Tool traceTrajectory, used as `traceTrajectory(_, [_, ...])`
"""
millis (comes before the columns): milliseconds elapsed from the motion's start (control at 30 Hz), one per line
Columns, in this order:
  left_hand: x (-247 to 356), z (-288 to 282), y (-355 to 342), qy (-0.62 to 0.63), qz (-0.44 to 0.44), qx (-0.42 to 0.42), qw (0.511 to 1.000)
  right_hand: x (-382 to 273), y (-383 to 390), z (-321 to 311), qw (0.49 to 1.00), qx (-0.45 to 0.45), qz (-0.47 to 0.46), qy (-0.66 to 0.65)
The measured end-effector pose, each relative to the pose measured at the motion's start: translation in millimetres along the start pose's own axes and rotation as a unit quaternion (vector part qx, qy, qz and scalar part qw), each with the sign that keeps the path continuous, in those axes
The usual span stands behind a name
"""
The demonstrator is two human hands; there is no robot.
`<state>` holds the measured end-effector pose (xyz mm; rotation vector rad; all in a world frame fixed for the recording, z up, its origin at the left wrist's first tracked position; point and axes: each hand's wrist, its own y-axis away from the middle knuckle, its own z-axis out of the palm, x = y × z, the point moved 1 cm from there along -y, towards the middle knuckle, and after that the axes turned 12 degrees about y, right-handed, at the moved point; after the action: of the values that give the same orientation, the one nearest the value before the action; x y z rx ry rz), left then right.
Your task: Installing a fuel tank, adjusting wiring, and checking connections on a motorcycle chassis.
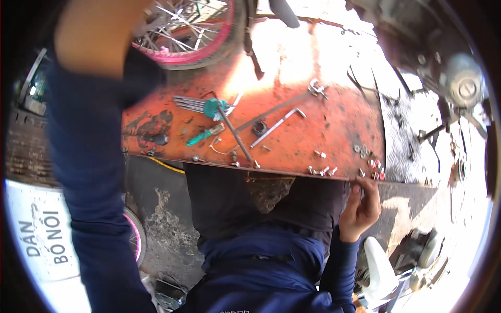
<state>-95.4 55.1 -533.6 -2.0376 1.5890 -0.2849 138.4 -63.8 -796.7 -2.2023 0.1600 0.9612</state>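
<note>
My left hand [102,28] is raised at the upper left, blurred, its fingers out of sight beyond the top edge, near a wheel with a pink rim [200,44]. My right hand [360,206] has curled fingers gripping the front edge of an orange metal bench [344,130], beside small bolts [326,171] and washers [362,151]. On the bench lie a hex key set with a teal holder [213,108], a teal-handled tool [201,136], a long dark bar [235,135], a silver wrench [276,128], a black ring [259,128] and a clamp-like metal piece [317,88].
A motorbike's dark mechanical parts [464,91] stand at the right, beside a ridged metal sheet [402,146]. A white painted sign [39,208] is at lower left, near another pink-rimmed wheel [136,235]. A white curved part [376,266] sits low at the right.
</note>
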Motion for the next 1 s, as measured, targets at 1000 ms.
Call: traceTrajectory(1000, [-47.5, 145.6, 258.3, 0.253, -0.436, -0.041, 0.863, -38.0, 60.0, 49.1, 0.93, -0.156, -0.116, 0.313])
